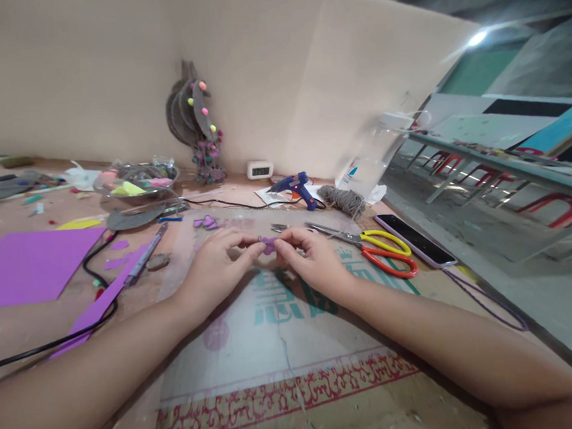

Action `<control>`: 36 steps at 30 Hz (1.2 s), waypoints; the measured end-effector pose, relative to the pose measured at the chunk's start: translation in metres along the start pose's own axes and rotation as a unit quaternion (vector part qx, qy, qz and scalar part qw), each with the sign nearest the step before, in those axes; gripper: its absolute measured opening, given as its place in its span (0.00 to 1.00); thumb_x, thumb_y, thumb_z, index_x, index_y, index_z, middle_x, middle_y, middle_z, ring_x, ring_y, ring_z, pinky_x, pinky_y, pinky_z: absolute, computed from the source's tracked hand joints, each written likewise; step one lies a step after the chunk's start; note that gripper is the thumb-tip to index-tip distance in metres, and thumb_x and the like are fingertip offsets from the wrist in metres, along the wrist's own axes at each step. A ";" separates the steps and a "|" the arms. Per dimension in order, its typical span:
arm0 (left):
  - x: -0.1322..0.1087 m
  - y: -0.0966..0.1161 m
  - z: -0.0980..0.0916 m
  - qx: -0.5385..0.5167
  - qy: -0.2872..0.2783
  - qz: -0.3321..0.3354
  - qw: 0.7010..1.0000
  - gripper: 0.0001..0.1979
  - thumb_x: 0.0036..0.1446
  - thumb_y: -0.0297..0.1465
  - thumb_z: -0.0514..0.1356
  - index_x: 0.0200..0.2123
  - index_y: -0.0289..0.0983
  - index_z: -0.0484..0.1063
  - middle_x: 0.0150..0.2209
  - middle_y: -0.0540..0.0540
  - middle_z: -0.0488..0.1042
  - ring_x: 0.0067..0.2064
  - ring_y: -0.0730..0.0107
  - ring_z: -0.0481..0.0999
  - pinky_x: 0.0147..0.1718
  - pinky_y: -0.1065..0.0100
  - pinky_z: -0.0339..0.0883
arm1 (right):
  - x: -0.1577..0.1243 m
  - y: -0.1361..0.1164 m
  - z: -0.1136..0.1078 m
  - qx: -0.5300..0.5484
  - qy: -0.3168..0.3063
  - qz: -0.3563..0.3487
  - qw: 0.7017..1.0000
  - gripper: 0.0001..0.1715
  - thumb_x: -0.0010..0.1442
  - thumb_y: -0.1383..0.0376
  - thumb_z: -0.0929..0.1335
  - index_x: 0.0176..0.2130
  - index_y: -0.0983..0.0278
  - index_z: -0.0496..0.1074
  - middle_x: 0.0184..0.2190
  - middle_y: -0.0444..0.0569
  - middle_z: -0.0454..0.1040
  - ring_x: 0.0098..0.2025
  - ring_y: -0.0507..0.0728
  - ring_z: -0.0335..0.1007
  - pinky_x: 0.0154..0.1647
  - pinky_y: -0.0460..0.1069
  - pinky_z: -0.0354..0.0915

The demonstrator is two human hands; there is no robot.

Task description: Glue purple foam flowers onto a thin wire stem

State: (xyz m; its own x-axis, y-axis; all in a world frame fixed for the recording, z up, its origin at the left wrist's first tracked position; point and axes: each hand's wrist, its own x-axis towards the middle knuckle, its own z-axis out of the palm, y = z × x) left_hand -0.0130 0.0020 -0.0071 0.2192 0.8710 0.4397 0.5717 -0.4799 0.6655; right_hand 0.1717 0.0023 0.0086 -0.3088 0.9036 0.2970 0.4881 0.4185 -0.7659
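Between my two hands is a small purple cut-out piece (268,244), pinched from both sides above the printed cardboard sheet (218,369). My left hand (220,258) grips its left edge with thumb and forefinger. The same pinch in my right hand (311,255) holds its right edge. The fingertips hide part of the piece, so its full outline cannot be made out. Scissors (386,252) with yellow and red handles lie just right of my right hand. More small purple pieces (205,223) rest beyond my left hand.
A blue glue gun (294,189), grey yarn (344,200) and a white digital clock (260,170) stand at the back. A phone (415,239) lies near the right edge. Purple sheet (35,265), a pen (146,254), black cable (41,349) and a filled bowl (135,193) occupy the left.
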 end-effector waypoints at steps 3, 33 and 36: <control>0.000 0.002 0.000 -0.006 -0.002 -0.003 1.000 0.10 0.58 0.36 0.56 0.33 0.39 0.76 0.35 0.48 0.78 0.41 0.64 0.74 0.43 0.64 0.64 | 0.000 0.001 0.000 0.001 0.000 0.001 1.000 0.10 0.60 0.62 0.64 0.29 0.63 0.68 0.22 0.43 0.70 0.25 0.50 0.65 0.27 0.45 0.61; 0.002 0.003 -0.005 -0.060 -0.011 -0.020 0.998 0.13 0.59 0.38 0.54 0.33 0.38 0.75 0.36 0.47 0.77 0.42 0.64 0.73 0.44 0.63 0.63 | 0.001 0.002 -0.004 -0.067 -0.026 -0.048 0.996 0.11 0.62 0.65 0.62 0.29 0.64 0.67 0.24 0.43 0.69 0.28 0.51 0.65 0.32 0.46 0.60; 0.001 0.002 -0.002 -0.062 -0.033 -0.020 0.997 0.14 0.60 0.38 0.54 0.33 0.37 0.75 0.35 0.46 0.78 0.41 0.63 0.73 0.44 0.63 0.64 | 0.001 0.002 -0.004 -0.068 -0.020 -0.056 0.996 0.11 0.63 0.64 0.62 0.30 0.64 0.67 0.25 0.43 0.70 0.29 0.51 0.66 0.33 0.45 0.60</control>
State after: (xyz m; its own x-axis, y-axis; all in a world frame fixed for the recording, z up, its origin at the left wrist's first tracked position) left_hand -0.0136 0.0022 -0.0039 0.2516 0.8928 0.3735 0.4790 -0.4502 0.7536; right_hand 0.1759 0.0040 0.0099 -0.3994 0.8468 0.3514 0.5535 0.5283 -0.6439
